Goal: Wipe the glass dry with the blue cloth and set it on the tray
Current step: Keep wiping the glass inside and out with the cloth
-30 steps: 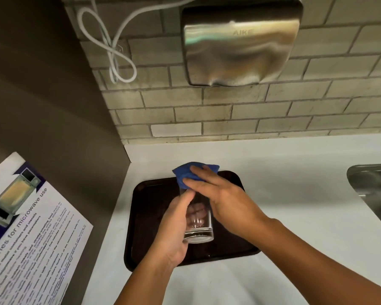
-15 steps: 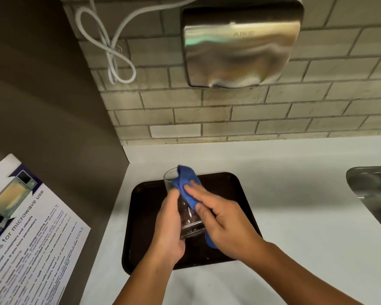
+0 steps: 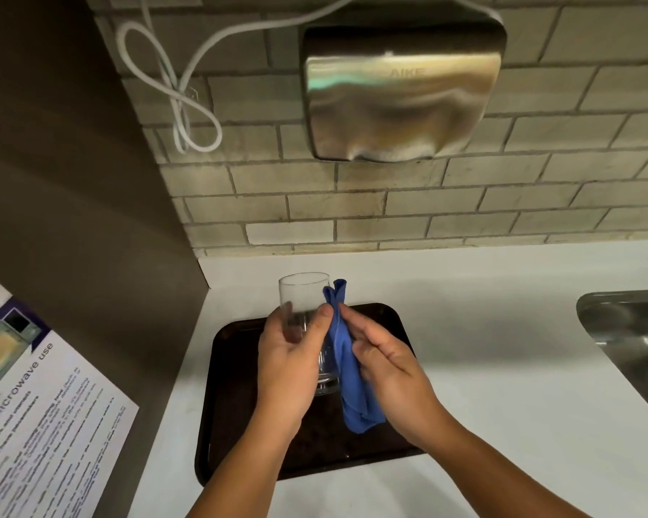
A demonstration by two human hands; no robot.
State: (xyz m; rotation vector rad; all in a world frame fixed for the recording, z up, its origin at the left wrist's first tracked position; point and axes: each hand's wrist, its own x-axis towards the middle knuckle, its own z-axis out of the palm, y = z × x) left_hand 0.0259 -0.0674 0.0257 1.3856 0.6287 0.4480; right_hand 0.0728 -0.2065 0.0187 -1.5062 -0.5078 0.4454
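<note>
Both hands work above the dark rectangular plastic tray (image 3: 236, 386); the left hand (image 3: 290, 362) wraps its fingers around the clear cylindrical glass (image 3: 303, 304), held upright over the tray; the right hand (image 3: 388, 372) pinches the crumpled blue cloth (image 3: 348, 379) against the glass's side.

A steel hand dryer (image 3: 401, 91) hangs on the brick wall (image 3: 502, 203), with faint lettering on its front. To the left of the dryer a white cable (image 3: 188, 106) droops in a loose loop against the bricks. Below the dryer lies the white table (image 3: 502, 368). Below and far to the right of the dryer, a steel sink (image 3: 629, 338) is set in the table. Below and far to the left of the dryer, a printed notice (image 3: 42, 413) about microwave use is fixed to a brown side panel (image 3: 72, 181).
</note>
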